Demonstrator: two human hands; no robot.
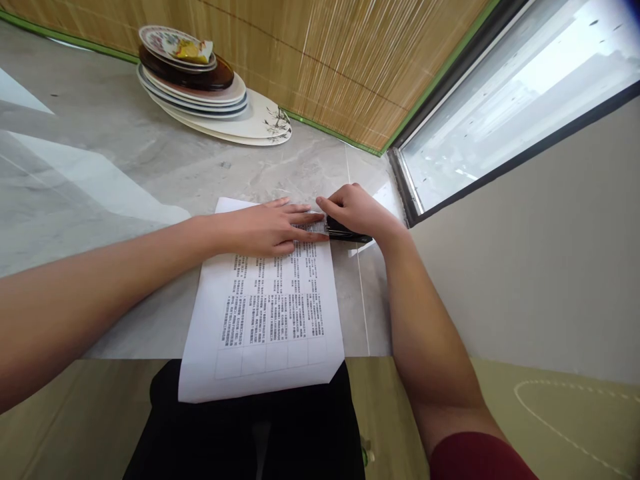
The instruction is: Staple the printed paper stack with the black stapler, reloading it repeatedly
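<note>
A stack of printed paper (270, 360) lies on the grey marbled counter, its near end jutting past the front edge above my lap. My left hand (280, 227) rests flat across the upper part of the sheets, fingers spread and pointing right. At the right margin of the paper is a black stapler (350, 233), its front end at the sheet's edge near my left fingertips. My right hand (353, 210) is closed over the top of the stapler, which hides part of it.
Behind to the left, several stacked plates (195, 100) carry a yellow wrapper (193, 51). A bamboo blind (325, 60) hangs along the back. To the right are a dark-framed window (500, 113) and a white wall (530, 253). The counter (125, 180) ends at my lap.
</note>
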